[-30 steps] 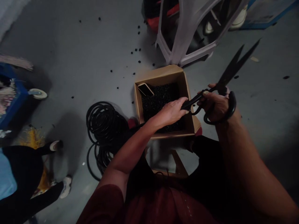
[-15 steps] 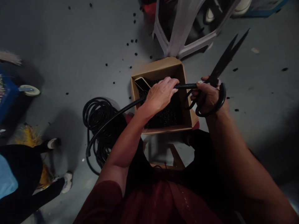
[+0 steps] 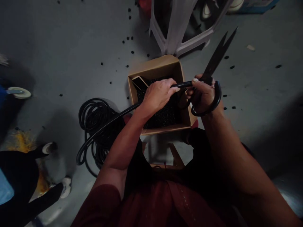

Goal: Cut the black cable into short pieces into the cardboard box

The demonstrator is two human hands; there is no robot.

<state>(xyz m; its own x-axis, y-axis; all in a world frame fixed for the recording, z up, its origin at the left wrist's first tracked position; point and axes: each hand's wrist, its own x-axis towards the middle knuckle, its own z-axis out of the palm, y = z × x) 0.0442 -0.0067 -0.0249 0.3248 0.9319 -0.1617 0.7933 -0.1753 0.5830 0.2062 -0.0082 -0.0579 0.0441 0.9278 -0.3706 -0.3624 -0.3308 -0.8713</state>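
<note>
Currently, left hand (image 3: 157,96) closes around black corrugated tubing (image 3: 182,84), whose long axis runs rightward between the parted shears (image 3: 214,58) gripped by right hand (image 3: 202,96).

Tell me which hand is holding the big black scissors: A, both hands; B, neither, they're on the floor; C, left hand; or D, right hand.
D: the right hand grips the scissors, while the left hand is closed around the black tube.
</note>
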